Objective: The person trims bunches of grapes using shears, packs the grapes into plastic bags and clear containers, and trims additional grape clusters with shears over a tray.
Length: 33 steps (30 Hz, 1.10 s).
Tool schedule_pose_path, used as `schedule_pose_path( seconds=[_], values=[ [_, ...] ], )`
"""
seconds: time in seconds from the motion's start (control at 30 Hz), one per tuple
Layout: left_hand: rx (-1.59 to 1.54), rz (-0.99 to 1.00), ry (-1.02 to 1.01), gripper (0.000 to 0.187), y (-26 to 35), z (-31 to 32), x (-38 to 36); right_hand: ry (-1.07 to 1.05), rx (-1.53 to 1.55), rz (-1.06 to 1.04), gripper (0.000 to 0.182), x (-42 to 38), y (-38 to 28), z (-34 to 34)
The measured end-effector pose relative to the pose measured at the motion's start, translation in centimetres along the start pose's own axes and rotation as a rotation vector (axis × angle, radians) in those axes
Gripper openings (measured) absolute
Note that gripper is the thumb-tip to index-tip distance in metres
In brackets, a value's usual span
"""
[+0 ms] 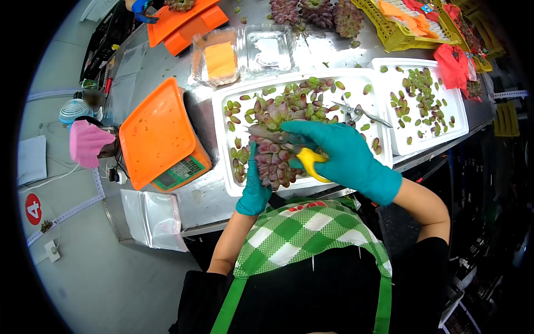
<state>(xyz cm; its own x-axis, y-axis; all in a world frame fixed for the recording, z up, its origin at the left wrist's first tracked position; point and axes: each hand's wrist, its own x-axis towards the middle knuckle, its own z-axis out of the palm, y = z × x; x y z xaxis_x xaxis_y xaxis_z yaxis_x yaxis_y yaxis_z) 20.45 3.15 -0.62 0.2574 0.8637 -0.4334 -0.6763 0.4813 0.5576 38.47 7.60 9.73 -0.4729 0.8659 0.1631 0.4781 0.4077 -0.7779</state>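
Note:
My left hand (256, 186), in a teal glove, is wrapped round the side of a purple-pink succulent (273, 164) over the near edge of a white tray (222, 161). In my right hand (342, 153), also gloved in teal, is a pair of yellow-handled scissors (311, 164). The blades reach across the top of the succulent and are blurred. Beyond my hands, more succulent rosettes and loose leaves (283, 108) lie in the tray. A metal pair of pliers-like snips (361, 114) rests at the tray's right side.
A second white tray (461, 125) with loose leaves stands on the right. On the left is an orange-topped scale (161, 133). Clear plastic boxes (270, 50), succulents (347, 19) and a yellow crate (389, 36) sit farther back. Another person's blue-gloved hand (143, 11) shows top left.

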Motion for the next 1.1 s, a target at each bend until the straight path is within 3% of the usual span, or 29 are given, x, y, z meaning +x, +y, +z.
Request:
schedule_pose_path(
  seconds=[0.1, 0.17, 0.33, 0.43, 0.7, 0.8, 1.1],
  values=[
    [-0.045, -0.014, 0.014, 0.052, -0.2, -0.7, 0.3, 0.030, -0.261, -0.047, 0.040, 0.4, 1.1, 1.7],
    [0.021, -0.018, 0.107, 0.050, -0.3, -0.3, 0.0, 0.018, -0.239, -0.022, 0.036, 0.7, 1.5, 1.9],
    [-0.005, -0.081, 0.102, 0.053, -0.1, 0.0, 0.1, -0.122, -0.199, 0.172, 0.032, 1.6, 1.5, 1.5],
    [-0.072, -0.083, -0.056, 0.053, -0.6, -1.8, 0.6, -0.026, -0.072, 0.159, 0.030, 1.7, 3.1, 2.1],
    [0.053, 0.038, 0.072, 0.054, -0.3, -0.8, -0.4, -0.081, -0.190, 0.123, 0.029, 1.6, 1.1, 1.4],
    [0.049, -0.009, 0.101, 0.053, -0.2, -0.3, -0.3, -0.106, -0.271, 0.108, 0.031, 1.4, 1.1, 2.0],
    [0.174, 0.030, 0.173, 0.052, 0.5, 1.1, -1.0, -0.078, -0.144, 0.118, 0.031, 1.7, 1.5, 2.4]
  ],
)
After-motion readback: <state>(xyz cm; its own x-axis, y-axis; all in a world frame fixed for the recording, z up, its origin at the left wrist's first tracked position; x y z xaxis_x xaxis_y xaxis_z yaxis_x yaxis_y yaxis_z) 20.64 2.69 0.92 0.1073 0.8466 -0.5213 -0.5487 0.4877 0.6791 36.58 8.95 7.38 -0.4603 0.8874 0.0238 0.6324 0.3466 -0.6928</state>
